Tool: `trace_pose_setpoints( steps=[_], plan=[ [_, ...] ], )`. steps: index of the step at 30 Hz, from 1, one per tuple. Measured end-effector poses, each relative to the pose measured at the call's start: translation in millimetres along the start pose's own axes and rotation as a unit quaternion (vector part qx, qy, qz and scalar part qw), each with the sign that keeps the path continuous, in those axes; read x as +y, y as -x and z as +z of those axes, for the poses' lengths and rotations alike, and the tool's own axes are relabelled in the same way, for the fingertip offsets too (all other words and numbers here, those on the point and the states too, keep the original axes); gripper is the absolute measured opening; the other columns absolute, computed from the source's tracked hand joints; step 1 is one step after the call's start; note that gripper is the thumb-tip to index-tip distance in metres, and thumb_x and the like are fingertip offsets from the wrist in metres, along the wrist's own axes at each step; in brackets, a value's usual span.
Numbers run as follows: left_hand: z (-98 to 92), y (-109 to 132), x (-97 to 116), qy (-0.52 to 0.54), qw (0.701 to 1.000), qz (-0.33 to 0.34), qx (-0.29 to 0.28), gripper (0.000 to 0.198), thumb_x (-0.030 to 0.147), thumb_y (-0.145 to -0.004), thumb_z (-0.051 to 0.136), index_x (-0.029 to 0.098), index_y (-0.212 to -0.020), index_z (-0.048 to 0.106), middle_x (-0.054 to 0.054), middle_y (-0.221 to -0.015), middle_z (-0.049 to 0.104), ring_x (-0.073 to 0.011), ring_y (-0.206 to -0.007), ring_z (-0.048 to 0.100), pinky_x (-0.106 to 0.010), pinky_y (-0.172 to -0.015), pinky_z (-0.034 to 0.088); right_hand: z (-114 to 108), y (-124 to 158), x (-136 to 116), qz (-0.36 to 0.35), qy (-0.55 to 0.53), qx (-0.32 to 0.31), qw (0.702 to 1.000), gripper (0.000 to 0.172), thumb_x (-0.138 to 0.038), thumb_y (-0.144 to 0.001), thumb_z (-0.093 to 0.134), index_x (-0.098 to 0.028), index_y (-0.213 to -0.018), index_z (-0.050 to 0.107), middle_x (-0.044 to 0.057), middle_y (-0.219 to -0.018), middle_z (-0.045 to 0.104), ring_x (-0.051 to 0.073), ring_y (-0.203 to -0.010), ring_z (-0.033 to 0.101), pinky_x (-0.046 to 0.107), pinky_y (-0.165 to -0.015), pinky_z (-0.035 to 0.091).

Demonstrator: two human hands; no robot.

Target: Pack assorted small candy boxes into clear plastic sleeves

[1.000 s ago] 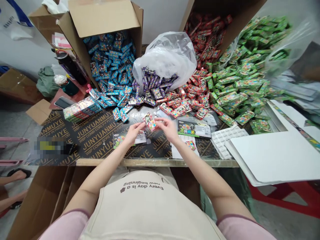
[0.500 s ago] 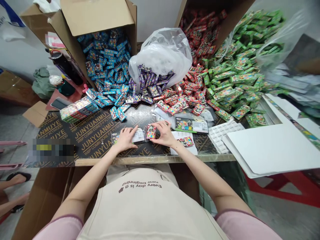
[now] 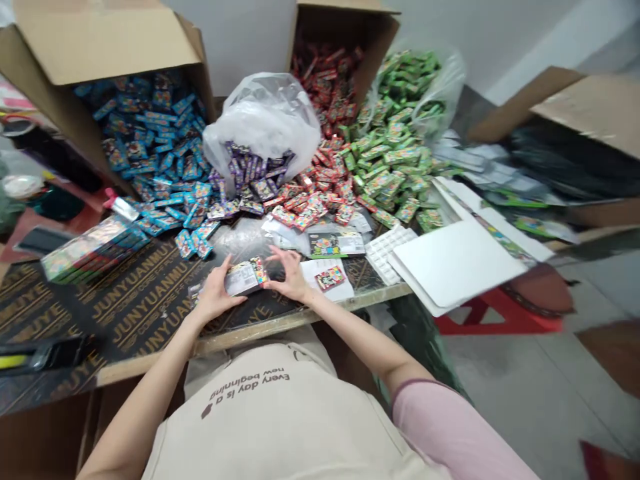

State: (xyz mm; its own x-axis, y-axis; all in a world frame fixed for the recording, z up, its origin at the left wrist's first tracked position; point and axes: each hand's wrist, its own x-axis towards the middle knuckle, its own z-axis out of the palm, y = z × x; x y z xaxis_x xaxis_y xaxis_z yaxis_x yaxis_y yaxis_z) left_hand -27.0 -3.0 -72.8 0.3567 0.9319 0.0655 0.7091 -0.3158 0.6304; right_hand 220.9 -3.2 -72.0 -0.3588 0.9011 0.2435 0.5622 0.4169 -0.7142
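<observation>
My left hand (image 3: 217, 292) grips a flat black pack with a white label (image 3: 243, 278), fingers along its far edge and thumb at its near edge. At the right end of this pack stands a small red patterned box (image 3: 261, 271), touching or partly in it; I cannot tell which. My right hand (image 3: 291, 277) curves around the box's right end, thumb and index fingertips at its near and far corners. Beside the right hand, another red box (image 3: 331, 278) lies on white paper (image 3: 345, 288). A black printed pack (image 3: 336, 244) lies just behind.
Piles of blue boxes (image 3: 160, 143), purple boxes (image 3: 250, 167), red boxes (image 3: 325, 87) and green boxes (image 3: 400, 153) line the back. A clear plastic bag (image 3: 265, 100) covers some purple ones. White cards (image 3: 455, 260) overhang the table's right edge. A box stack (image 3: 95, 247) stands left.
The view has turned right, showing an open carton at the far right. My right hand has brought the small red box against the black pack's right end. My left hand now wraps the pack more.
</observation>
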Motion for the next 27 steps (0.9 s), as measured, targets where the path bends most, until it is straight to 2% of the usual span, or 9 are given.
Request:
trace_pose_setpoints(
  steps=[3, 5, 9, 11, 13, 17, 21, 25, 27],
  plan=[
    [7.0, -4.3, -0.3, -0.023, 1.000, 0.004, -0.008, 0.109, 0.042, -0.064, 0.076, 0.020, -0.152, 0.015, -0.011, -0.123, 0.057, -0.0301, -0.109, 0.054, -0.044, -0.095, 0.044, -8.5, -1.3, 11.8, -0.027, 0.023, 0.018, 0.999, 0.062, -0.052, -0.090, 0.049, -0.023, -0.143, 0.037, 0.010, -0.126, 0.062, 0.026, -0.122, 0.051, 0.046, -0.107, 0.023],
    [11.1, -5.1, -1.2, -0.045, 0.999, 0.013, -0.016, 0.109, 0.043, -0.065, 0.075, 0.020, -0.152, 0.014, -0.011, -0.122, 0.058, -0.0302, -0.107, 0.055, -0.044, -0.093, 0.045, -36.4, -10.6, 38.6, 0.028, 0.091, 0.114, 0.989, 0.052, -0.048, -0.092, 0.046, -0.023, -0.138, 0.043, 0.011, -0.133, 0.056, 0.026, -0.124, 0.048, 0.045, -0.106, 0.025],
    [19.0, -0.2, -7.6, -0.100, 0.994, 0.034, -0.025, 0.104, 0.044, -0.070, 0.071, 0.019, -0.152, 0.013, -0.013, -0.121, 0.057, -0.0319, -0.106, 0.054, -0.047, -0.093, 0.044, -135.6, -26.2, 124.5, 0.292, 0.276, 0.330, 0.854, 0.047, -0.028, -0.089, 0.045, -0.018, -0.135, 0.043, 0.015, -0.144, 0.041, 0.028, -0.134, 0.032, 0.046, -0.106, 0.025],
    [23.5, 3.6, -11.6, -0.123, 0.991, 0.045, -0.026, 0.100, 0.043, -0.072, 0.068, 0.019, -0.152, 0.013, -0.013, -0.120, 0.056, -0.0321, -0.107, 0.053, -0.047, -0.094, 0.043, -184.2, -23.1, 164.9, 0.420, 0.336, 0.312, 0.783, 0.049, -0.016, -0.085, 0.045, -0.016, -0.134, 0.043, 0.019, -0.146, 0.037, 0.030, -0.136, 0.027, 0.050, -0.105, 0.024],
    [27.5, 6.9, -14.8, -0.134, 0.990, 0.050, -0.022, 0.096, 0.042, -0.074, 0.066, 0.019, -0.151, 0.014, -0.012, -0.118, 0.056, -0.0318, -0.107, 0.053, -0.047, -0.094, 0.043, -220.1, -14.3, 193.6, 0.492, 0.360, 0.207, 0.765, 0.054, -0.014, -0.082, 0.050, -0.012, -0.135, 0.041, 0.024, -0.139, 0.042, 0.034, -0.131, 0.033, 0.054, -0.101, 0.027],
    [29.0, 9.7, -17.1, -0.128, 0.991, 0.044, -0.022, 0.093, 0.042, -0.075, 0.065, 0.018, -0.151, 0.017, -0.012, -0.117, 0.057, -0.0315, -0.109, 0.053, -0.047, -0.094, 0.043, -257.9, 5.1, 213.1, 0.484, 0.361, 0.135, 0.786, 0.040, -0.016, -0.080, 0.057, -0.013, -0.120, 0.057, 0.020, -0.120, 0.059, 0.032, -0.117, 0.047, 0.054, -0.099, 0.027],
    [19.8, 1.8, -4.1, -0.076, 0.997, 0.008, -0.005, 0.091, 0.049, -0.069, 0.072, 0.019, -0.146, 0.034, -0.014, -0.120, 0.058, -0.0333, -0.114, 0.051, -0.053, -0.100, 0.038, -265.3, 18.7, 189.3, 0.421, 0.384, 0.159, 0.806, 0.037, -0.021, -0.082, 0.058, -0.012, -0.117, 0.061, 0.021, -0.120, 0.058, 0.034, -0.115, 0.048, 0.056, -0.101, 0.025],
    [10.0, -21.5, 40.8, 0.157, 0.983, -0.085, 0.039, 0.073, 0.052, -0.073, 0.068, 0.019, -0.135, 0.051, -0.013, -0.124, 0.060, -0.0297, -0.115, 0.055, -0.046, -0.099, 0.042, -216.1, 19.0, 121.0, 0.121, 0.201, 0.085, 0.968, 0.045, -0.036, -0.079, 0.069, -0.018, -0.120, 0.064, 0.014, -0.114, 0.061, 0.030, -0.107, 0.056, 0.045, -0.094, 0.041],
    [8.4, -35.7, 68.3, 0.305, 0.943, -0.128, -0.032, 0.064, 0.052, -0.073, 0.067, 0.017, -0.126, 0.060, -0.012, -0.114, 0.067, -0.0260, -0.101, 0.064, -0.039, -0.088, 0.050, -175.5, 14.1, 76.0, -0.027, 0.076, -0.028, 0.996, 0.043, -0.039, -0.081, 0.067, -0.025, -0.122, 0.064, 0.010, -0.117, 0.062, 0.027, -0.109, 0.056, 0.042, -0.095, 0.043]
  ],
)
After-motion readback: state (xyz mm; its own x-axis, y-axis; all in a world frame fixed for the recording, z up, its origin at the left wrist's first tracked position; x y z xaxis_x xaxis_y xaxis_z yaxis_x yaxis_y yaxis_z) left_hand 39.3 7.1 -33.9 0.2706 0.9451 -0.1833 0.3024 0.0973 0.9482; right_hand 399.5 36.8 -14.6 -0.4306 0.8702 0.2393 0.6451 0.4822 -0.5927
